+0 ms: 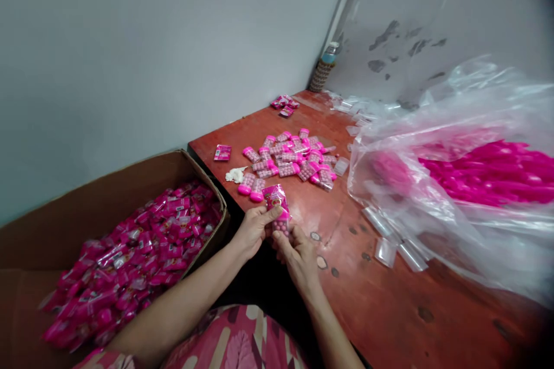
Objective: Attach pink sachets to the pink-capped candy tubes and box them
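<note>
Over the table's near edge, my left hand (255,228) pinches a printed pink wrapper (273,197) between thumb and fingers. Below it, my right hand (299,253) grips a small clear candy container (281,227) filled with pink balls. The container's upper end meets the wrapper's lower part; how far it sits inside I cannot tell. Just beyond my hands lies a pile of similar filled containers (288,170) with pink caps. The fingers of both hands partly cover the container's sides.
To the left, a cardboard box (203,176) holds many pink wrapped packs (142,253). Flat packets (222,153) and a crumpled white scrap (236,174) lie on the red table (359,305). Rightward are empty clear tubes (385,252) and a plastic bag (389,132) of pink caps (489,173).
</note>
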`<state>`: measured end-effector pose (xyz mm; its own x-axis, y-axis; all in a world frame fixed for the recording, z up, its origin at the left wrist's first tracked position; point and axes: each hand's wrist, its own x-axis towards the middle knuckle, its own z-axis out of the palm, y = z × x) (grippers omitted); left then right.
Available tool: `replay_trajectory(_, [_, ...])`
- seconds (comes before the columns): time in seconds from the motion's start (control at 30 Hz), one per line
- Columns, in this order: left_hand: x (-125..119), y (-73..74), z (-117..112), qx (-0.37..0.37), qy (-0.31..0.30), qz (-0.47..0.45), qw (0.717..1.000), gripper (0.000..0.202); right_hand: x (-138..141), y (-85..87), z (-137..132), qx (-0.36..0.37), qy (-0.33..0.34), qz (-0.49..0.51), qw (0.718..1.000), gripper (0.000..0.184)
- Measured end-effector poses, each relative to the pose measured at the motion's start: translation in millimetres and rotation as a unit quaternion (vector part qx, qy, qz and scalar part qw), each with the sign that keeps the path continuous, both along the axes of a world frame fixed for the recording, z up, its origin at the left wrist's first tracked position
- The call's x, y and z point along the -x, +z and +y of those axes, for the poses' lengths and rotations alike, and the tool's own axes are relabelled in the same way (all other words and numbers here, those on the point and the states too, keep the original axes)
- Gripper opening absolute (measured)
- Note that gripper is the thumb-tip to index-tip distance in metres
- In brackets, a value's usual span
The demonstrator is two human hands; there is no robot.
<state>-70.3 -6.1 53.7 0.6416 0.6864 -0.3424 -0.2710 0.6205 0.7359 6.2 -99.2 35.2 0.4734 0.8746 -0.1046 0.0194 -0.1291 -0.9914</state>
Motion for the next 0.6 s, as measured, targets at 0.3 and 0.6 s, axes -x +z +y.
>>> replay_trajectory(0.3, [-1.4,4.9,-0.1,-0.044,-0.12,0.065,0.99,0.027,-9.6,-1.4,-1.0,-0.023,0.042,0.191,0.98,0.025])
replay_trajectory(0.6, [-7.3,9.6,-16.3,0.018,-0.037,0.024,0.999,0.022,-14.8,5.8,-15.8,-0.106,0.015,0.238,0.965,0.03])
